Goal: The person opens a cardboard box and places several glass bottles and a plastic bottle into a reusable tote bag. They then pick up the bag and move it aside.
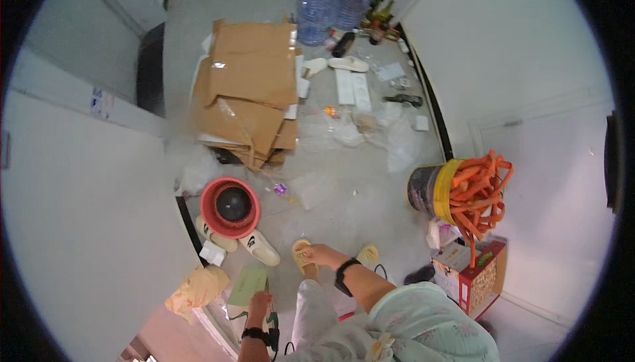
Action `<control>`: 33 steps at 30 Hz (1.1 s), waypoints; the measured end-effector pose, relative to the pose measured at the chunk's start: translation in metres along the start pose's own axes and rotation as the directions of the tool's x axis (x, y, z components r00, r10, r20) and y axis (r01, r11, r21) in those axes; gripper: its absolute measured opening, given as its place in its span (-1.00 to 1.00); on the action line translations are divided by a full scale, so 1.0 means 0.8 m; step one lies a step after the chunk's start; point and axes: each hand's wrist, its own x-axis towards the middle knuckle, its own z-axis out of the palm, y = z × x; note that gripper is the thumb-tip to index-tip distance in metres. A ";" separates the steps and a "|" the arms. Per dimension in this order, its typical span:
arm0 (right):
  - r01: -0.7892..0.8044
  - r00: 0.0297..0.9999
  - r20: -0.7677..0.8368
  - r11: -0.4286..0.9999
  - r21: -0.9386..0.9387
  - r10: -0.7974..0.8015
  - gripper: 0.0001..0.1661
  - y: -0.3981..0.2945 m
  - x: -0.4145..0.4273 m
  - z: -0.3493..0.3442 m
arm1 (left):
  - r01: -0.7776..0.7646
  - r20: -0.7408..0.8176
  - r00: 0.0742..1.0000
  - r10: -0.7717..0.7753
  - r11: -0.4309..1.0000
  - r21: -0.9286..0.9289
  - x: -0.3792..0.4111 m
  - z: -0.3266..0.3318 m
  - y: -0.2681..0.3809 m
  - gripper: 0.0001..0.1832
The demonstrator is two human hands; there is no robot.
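Note:
My left hand (259,303) is low in the picture, over the edge of a pale green paper bag (248,285) with dark green handles. Whether its fingers grip the bag is not clear. My right hand (316,254) hangs over my foot in a yellow slipper (299,249), its fingers pointing left and blurred; I see nothing held in it. Both wrists wear black straps. Left of my foot lies a cream slide sandal (260,249) with a black logo. Another sandal (222,241) lies partly under a red plastic bucket (207,223), which has a dark round thing inside.
Flattened cardboard (253,64) is stacked ahead, beside large clear water bottles (312,17). Plastic wrap (399,134), white slippers (349,64) and glass bottles (404,99) litter the floor. A bucket of orange straps (444,188) stands right, above a red carton (466,282). White walls flank both sides.

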 end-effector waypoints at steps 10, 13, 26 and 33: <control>-0.434 0.865 -0.362 0.880 -0.192 0.348 -0.64 0.292 -0.246 -0.127 | 0.026 -0.131 0.989 -0.064 0.961 -0.276 0.073 0.009 0.270 -0.69; -0.446 0.828 -0.487 0.854 -0.269 0.279 -0.71 0.363 -0.293 -0.185 | -0.041 -0.090 0.996 0.001 0.896 -0.441 0.049 0.066 0.476 -0.75; -0.415 0.874 -0.142 0.866 0.280 0.465 -0.52 0.244 -0.298 -0.326 | -0.432 -0.368 0.346 0.863 -0.202 -0.879 -0.126 0.121 0.842 -0.77; -0.537 0.820 -0.069 0.805 0.252 0.569 -0.59 0.278 -0.299 -0.326 | -0.648 -0.520 0.374 0.768 -0.185 -0.739 -0.128 0.056 0.826 -0.83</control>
